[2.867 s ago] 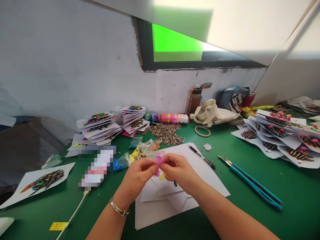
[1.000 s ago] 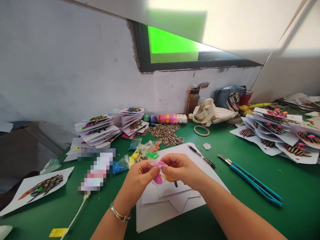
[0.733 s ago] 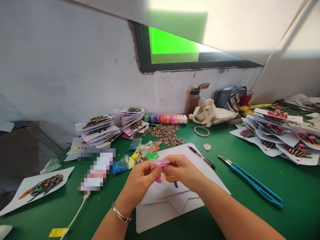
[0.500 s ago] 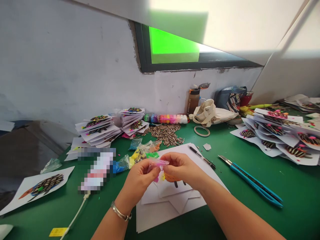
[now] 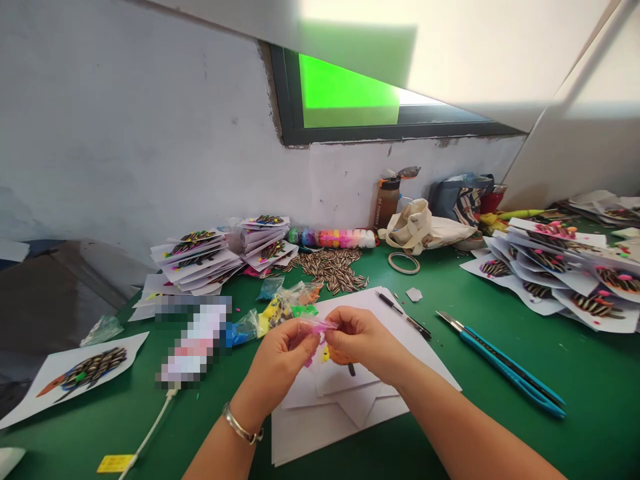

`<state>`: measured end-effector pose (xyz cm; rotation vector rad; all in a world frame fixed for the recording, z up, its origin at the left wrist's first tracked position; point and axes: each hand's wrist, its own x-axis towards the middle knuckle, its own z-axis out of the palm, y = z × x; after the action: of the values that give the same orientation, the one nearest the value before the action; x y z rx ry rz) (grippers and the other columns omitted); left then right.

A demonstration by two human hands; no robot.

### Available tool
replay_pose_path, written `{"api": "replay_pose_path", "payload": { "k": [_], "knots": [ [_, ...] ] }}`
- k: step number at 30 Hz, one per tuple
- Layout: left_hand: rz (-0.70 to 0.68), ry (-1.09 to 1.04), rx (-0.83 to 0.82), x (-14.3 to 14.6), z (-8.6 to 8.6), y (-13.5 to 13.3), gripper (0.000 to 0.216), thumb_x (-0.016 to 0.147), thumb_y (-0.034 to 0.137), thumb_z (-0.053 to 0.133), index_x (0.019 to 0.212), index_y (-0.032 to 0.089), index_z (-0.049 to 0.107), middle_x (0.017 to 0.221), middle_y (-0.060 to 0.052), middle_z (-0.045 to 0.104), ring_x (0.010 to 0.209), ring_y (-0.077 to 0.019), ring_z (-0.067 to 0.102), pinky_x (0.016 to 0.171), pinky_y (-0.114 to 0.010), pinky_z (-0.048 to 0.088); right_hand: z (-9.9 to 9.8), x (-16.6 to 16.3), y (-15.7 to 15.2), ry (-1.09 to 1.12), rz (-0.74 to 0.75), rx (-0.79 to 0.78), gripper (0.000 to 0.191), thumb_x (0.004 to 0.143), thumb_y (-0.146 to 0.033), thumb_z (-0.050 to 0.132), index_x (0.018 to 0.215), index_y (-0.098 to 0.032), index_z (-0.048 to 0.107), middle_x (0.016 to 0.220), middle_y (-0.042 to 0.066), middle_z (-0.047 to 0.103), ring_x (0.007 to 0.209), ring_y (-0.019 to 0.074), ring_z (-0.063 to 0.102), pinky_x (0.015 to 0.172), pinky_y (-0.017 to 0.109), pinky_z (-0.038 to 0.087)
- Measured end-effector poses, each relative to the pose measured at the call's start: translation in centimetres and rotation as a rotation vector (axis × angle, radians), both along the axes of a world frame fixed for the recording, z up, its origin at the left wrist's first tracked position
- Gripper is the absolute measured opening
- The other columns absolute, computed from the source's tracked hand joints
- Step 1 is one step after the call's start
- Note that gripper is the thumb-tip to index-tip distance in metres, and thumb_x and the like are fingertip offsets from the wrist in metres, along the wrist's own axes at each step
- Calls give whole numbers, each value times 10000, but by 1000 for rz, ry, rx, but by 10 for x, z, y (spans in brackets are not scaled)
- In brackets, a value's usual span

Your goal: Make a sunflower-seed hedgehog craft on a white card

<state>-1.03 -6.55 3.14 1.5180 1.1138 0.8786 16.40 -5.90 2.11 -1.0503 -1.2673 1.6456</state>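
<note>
A small clear plastic bag with pink clay (image 5: 315,327) is pinched between both hands, above white paper sheets (image 5: 315,433). My left hand (image 5: 280,353), wearing a silver bracelet on the wrist, grips the bag's left side between thumb and fingers. On the bag's right side, the thumb and fingers of my right hand (image 5: 365,340) are pressed together. Beneath the hands, the top sheet carries an orange clay shape (image 5: 343,358) with a yellow bit beside it and a dark stroke below. The hands partly cover this picture.
Bags of yellow clay (image 5: 273,315) and blue clay (image 5: 243,330) lie left of the paper. Behind is a pile of striped seeds (image 5: 333,270). A pen (image 5: 400,312) rests on the sheets; a blue utility knife (image 5: 505,363) lies right. Seed-picture stacks (image 5: 200,263) flank the workspace.
My right hand has shifted very slightly, now covering more of the orange shape and one of its dark strokes. Both hands keep hold of the bag.
</note>
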Motion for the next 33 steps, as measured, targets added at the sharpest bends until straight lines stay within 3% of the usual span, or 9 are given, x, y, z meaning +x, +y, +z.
{"api": "replay_pose_path", "payload": {
  "k": [8, 17, 21, 23, 27, 31, 33],
  "knots": [
    [59, 42, 15, 1, 3, 0, 370, 807, 467, 635, 609, 165, 553, 554, 38, 470, 530, -93, 405, 505, -221, 336, 8, -2, -6, -143, -35, 34, 225, 722, -373, 678, 719, -187, 551, 529, -57, 449, 468, 70, 378, 427, 193, 270],
    [48, 17, 74, 1, 2, 0, 221, 832, 395, 631, 877, 186, 686, 756, -10, 613, 631, -124, 490, 534, -219, 374, 8, -1, -6, -149, -27, 43, 202, 748, -369, 670, 751, -187, 582, 538, -51, 469, 469, 76, 390, 432, 202, 293],
    [46, 61, 65, 0, 2, 0, 235, 817, 419, 645, 830, 187, 680, 742, -6, 608, 636, -127, 490, 545, -225, 377, 7, -1, -6, -173, -33, 91, 149, 750, -321, 653, 767, -180, 607, 571, -42, 489, 499, 83, 422, 457, 211, 333],
    [56, 83, 53, -1, 2, 0, 260, 810, 439, 649, 775, 181, 661, 700, 6, 579, 612, -120, 472, 539, -225, 374, 7, -2, -6, -181, -50, 131, 154, 756, -292, 635, 866, -184, 630, 614, -35, 514, 525, 94, 454, 477, 223, 374],
    [93, 80, 59, -2, 1, -1, 301, 820, 469, 629, 741, 179, 647, 639, 22, 525, 571, -113, 440, 522, -230, 368, 8, -2, -10, -263, -205, 330, 320, 763, -246, 621, 1079, -215, 584, 801, 6, 594, 668, 137, 549, 610, 285, 483],
    [108, 86, 124, 0, 0, 0, 271, 840, 446, 605, 829, 189, 688, 744, -19, 626, 659, -147, 516, 589, -251, 418, 6, 0, -13, -372, -301, 677, 203, 793, -173, 580, 987, -230, 599, 1040, 55, 599, 849, 163, 572, 777, 331, 501],
    [97, 87, 157, 0, 0, 1, 252, 845, 424, 600, 885, 197, 703, 814, -37, 664, 714, -167, 551, 627, -262, 440, 4, -1, -13, -413, -286, 759, 164, 817, -154, 550, 951, -226, 613, 1076, 63, 590, 894, 171, 575, 802, 334, 503]
  ]
}}
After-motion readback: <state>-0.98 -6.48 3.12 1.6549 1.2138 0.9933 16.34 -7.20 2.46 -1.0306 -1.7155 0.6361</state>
